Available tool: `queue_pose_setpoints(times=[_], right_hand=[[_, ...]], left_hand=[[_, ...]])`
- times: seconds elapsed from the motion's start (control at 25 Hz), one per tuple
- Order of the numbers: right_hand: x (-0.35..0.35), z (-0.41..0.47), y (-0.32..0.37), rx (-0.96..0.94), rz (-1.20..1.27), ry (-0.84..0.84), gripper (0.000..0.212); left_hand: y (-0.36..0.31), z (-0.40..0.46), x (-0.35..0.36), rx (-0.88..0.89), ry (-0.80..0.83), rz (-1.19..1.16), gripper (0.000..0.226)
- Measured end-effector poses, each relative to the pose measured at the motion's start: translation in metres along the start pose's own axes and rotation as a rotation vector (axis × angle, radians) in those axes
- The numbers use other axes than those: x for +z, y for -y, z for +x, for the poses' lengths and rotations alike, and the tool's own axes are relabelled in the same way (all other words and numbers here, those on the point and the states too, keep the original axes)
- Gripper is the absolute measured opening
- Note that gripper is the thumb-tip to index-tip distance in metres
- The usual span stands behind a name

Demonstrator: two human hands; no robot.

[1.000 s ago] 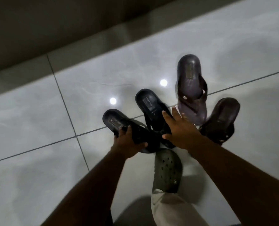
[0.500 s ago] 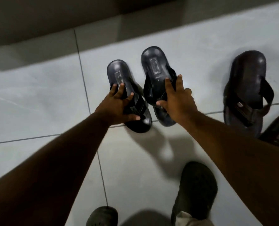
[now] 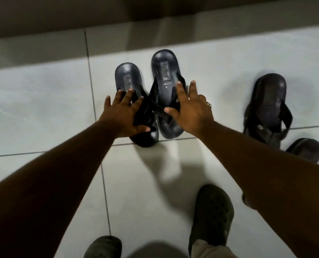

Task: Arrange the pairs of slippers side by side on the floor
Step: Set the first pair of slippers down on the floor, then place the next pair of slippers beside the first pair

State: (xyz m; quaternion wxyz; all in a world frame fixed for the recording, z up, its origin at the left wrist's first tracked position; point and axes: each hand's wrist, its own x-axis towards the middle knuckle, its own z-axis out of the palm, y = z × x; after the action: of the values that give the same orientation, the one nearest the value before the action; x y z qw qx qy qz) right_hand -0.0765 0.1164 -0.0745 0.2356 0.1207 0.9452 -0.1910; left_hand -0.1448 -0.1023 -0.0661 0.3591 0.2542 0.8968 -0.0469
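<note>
Lying side by side, two black slippers [image 3: 162, 94] under both spread hands [image 3: 190, 112].

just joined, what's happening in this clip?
A person is bent over a tiled floor, lining up slippers. The left hand rests on one black slipper and the right hand on its mate; both slippers lie side by side near the wall, fingers spread on top, no closed grip. A brown slipper lies to the right, with another just below it, partly hidden by the right arm and not lined up with it. The person wears dark clogs.
</note>
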Motion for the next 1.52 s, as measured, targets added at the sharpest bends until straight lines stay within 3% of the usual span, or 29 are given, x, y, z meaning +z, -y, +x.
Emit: queue_pose_setpoints(times=[0.12,0.28,0.44,0.64,0.8,1.0,1.08,1.24,1.52], right_hand=[[-0.027,-0.036,-0.059,0.055,-0.023,-0.076,0.083],[-0.043,-0.123,-0.171,0.302,-0.008,-0.152,0.082],[-0.027,-0.205,-0.246,0.573,0.071,-0.093,0.085],[0.035,-0.249,-0.253,0.751,0.462,0.103,0.098],[0.046,-0.239,-0.254,0.731,0.574,0.047,0.106],[0.004,-0.202,-0.302,0.548,0.52,0.018,0.124],[-0.016,-0.163,-0.33,0.543,0.491,-0.015,0.111],[-0.065,-0.066,-0.355,0.417,0.478,-0.053,0.112],[-0.087,0.001,-0.32,0.191,0.328,0.049,0.113]], left_hand=[[-0.044,-0.011,-0.021,0.03,-0.097,-0.041,0.109],[-0.14,0.005,-0.041,0.209,-0.093,0.004,0.108],[-0.256,0.035,-0.037,0.421,-0.086,0.074,0.105],[-0.36,0.062,-0.009,0.519,-0.019,0.19,0.099],[-0.357,0.078,0.004,0.453,0.079,0.269,0.086],[-0.35,0.086,0.002,0.438,0.047,0.272,0.084],[-0.343,0.096,-0.003,0.4,0.017,0.211,0.084],[-0.323,0.118,-0.02,0.333,0.013,0.199,0.084],[-0.307,0.139,-0.042,0.321,-0.008,0.161,0.086]])
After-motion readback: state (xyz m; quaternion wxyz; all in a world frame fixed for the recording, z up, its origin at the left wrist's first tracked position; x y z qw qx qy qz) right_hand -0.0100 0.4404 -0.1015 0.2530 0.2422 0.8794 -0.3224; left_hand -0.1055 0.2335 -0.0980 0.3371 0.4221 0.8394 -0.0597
